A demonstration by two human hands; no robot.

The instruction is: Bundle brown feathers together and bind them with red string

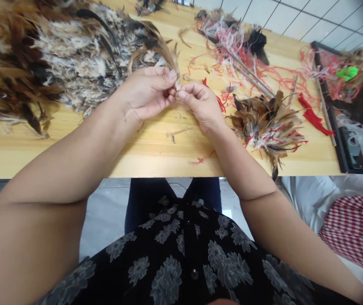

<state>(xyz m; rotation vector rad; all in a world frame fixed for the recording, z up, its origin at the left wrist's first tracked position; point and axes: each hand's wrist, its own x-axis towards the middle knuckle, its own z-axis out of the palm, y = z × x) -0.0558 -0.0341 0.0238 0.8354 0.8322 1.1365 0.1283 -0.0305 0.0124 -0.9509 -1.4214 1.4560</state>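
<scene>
Over the wooden table, my left hand [149, 91] is closed around a small bunch of brown feathers [175, 63], their tips pointing up and away from me. The thumb presses on the quill end. My right hand [202, 103] meets it there, thumb and forefinger pinched at the base of the same bunch. Any thread between those fingertips is too small to make out. Left of my hands spreads a big heap of pale, brown and black feathers [76, 59]. To the right lies a bundle of brown feathers [265, 118] with red and white strands among them.
Pink and white plastic strands [226, 36] lie tangled at the back, beside thin sticks [254, 76]. A red bundle of strips [314, 114] rests near a black-edged tray [330, 106] holding feathers and a green piece [347, 73]. Checked cloth [356, 228] hangs below right.
</scene>
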